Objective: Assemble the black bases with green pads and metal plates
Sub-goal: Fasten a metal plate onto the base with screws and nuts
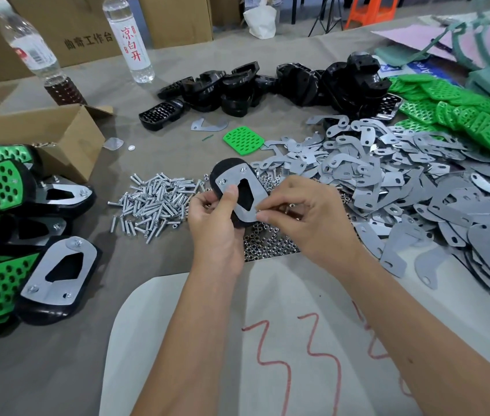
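Note:
My left hand (216, 226) grips a black base (228, 166) held up over the table, thumb pressed on the metal plate (252, 187) that lies on its face. Two fasteners show at the plate's upper holes. My right hand (303, 214) pinches at the plate's lower corner; whatever small part is between the fingertips is hidden. Loose black bases (267, 85) lie piled at the back, green pads (459, 115) at the back right, and one green pad (243, 140) lies alone mid-table. Metal plates (417, 187) spread across the right.
A heap of screws (153, 199) lies left of my hands and small nuts (267, 241) under them. Finished assemblies (12, 235) are stacked at the left by a cardboard box (66, 136). Two bottles (129, 37) stand at the back. A white sheet (267, 340) lies near me.

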`<state>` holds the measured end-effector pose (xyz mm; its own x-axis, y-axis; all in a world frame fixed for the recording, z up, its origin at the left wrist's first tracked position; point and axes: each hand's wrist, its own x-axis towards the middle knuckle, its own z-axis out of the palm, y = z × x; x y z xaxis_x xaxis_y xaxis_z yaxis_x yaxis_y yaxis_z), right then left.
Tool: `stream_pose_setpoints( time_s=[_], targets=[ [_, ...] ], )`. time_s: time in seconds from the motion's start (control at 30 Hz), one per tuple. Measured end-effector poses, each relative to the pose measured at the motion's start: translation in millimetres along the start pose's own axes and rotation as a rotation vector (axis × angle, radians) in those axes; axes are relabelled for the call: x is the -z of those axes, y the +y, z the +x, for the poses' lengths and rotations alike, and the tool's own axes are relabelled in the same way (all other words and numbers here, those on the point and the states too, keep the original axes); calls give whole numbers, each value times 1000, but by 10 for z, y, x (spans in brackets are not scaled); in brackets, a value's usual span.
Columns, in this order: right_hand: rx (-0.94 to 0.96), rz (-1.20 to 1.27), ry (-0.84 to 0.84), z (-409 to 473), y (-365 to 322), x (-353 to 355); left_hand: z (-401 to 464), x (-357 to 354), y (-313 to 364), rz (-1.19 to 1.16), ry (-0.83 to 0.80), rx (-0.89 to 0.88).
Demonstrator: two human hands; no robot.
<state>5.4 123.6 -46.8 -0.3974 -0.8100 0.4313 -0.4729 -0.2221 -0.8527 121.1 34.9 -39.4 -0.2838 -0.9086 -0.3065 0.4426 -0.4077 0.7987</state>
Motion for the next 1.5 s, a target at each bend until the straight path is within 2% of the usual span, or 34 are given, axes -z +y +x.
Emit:
stream_pose_setpoints(
  time_s=[0.2,0.4,0.57,0.6,0.7,0.77,0.83,0.97,1.13,1.27,1.37,1.5],
  targets=[
    [5,54,-12,1,18,7,-22,22,54,-112,-48,55],
    [-4,150,22,-25,-33,33,-80,16,64,-79,-192,94],
    [-24,201,31,-30,-61,27,-104,27,102,-111,-244,113],
    [-29,204,42,-25,-56,34,-108,26,84,-74,-257,99],
    [-71,209,85,-8,-25,75,-131,26,38,237,-269,-9],
    [-79,209,95,-5,-13,95,-133,51,35,334,-313,-70],
    [-74,198,87,-10,-17,100,-128,88,68,340,-340,-91],
    [-61,196,92,-1,-38,122,-133,123,133,235,-406,8],
    [-53,142,82,-12,-45,107,-134,102,98,206,-378,-11],
    [33,56,64,-7,-62,95,-141,81,72,206,-343,-14],
    [37,65,27,2,-68,117,-141,68,64,240,-346,-17],
    [94,-50,1,11,-78,126,-156,43,47,278,-336,-51]
  ],
)
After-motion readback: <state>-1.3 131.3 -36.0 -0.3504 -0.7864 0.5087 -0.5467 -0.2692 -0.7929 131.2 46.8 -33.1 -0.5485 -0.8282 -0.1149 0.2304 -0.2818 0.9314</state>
